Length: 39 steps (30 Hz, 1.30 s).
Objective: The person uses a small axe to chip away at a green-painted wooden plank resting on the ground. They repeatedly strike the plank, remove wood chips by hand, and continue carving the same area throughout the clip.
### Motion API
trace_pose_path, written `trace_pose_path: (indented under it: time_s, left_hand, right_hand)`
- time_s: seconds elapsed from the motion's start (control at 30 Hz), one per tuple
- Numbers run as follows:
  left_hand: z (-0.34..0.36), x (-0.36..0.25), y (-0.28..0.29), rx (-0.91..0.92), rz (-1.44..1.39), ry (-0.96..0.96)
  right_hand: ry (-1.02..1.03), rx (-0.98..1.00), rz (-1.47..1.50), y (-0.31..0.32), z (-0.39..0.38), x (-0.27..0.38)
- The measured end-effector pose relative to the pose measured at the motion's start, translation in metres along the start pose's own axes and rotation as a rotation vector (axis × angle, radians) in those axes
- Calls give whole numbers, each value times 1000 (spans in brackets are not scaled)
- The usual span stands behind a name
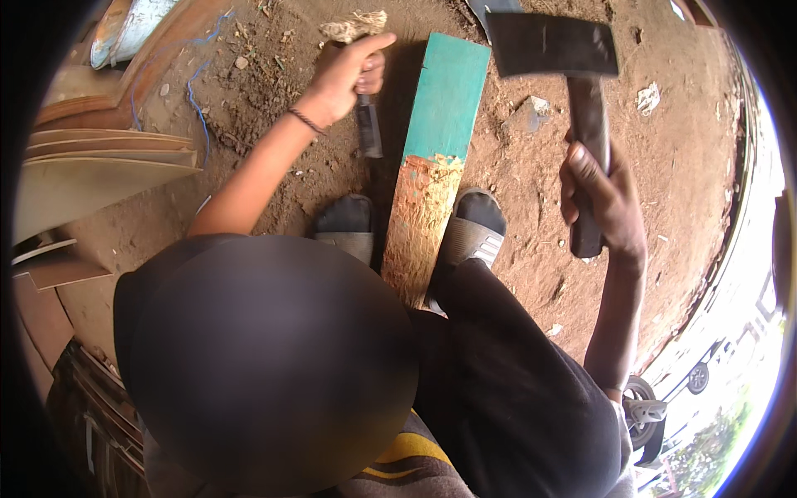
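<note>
A wood beam [446, 91] lies lengthwise between my feet. Its far part is painted green, while the near part [419, 220] is chipped down to rough bare wood. To the left of the beam, my left hand [344, 81] is closed around a chisel [369, 131]; its frayed handle end sticks up above the fist and its dark blade points down toward me, apart from the beam. On the right, my right hand [610, 187] grips the wooden handle of a hatchet [554, 46], its broad dark head raised at the far end, right of the beam's green part.
My feet in grey slides [477, 242] flank the beam. Flat boards [108, 170] are stacked at the left, near a blue string [198, 100]. Wood chips and stones [535, 108] litter the dirt ground. A wheel [639, 407] shows at the lower right. A blurred dark round shape covers the lower left.
</note>
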<state>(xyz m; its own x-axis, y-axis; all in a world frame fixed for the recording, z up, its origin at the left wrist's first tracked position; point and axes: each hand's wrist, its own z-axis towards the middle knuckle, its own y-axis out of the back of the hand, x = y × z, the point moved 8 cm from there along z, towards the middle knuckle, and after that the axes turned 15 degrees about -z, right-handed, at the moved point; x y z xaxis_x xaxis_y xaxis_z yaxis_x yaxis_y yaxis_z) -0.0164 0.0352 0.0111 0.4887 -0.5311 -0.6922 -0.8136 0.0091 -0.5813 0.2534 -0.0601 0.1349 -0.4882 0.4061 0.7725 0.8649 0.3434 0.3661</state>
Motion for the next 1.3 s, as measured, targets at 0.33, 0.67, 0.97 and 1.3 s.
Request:
trace_pose_path:
  time_s: [0.33, 0.67, 0.97, 1.3]
  left_hand:
    - [-125, 60, 94, -236, 899, 75]
    - [-221, 114, 96, -456, 901, -123]
    - [-224, 119, 98, -403, 954, -230]
    - [-224, 117, 89, -339, 943, -323]
  right_hand:
    - [-23, 352, -273, -91, -5, -57]
    - [226, 350, -191, -78, 58, -35]
    - [283, 477, -678, -108, 39, -64]
    - [287, 52, -324, -65, 30, -6]
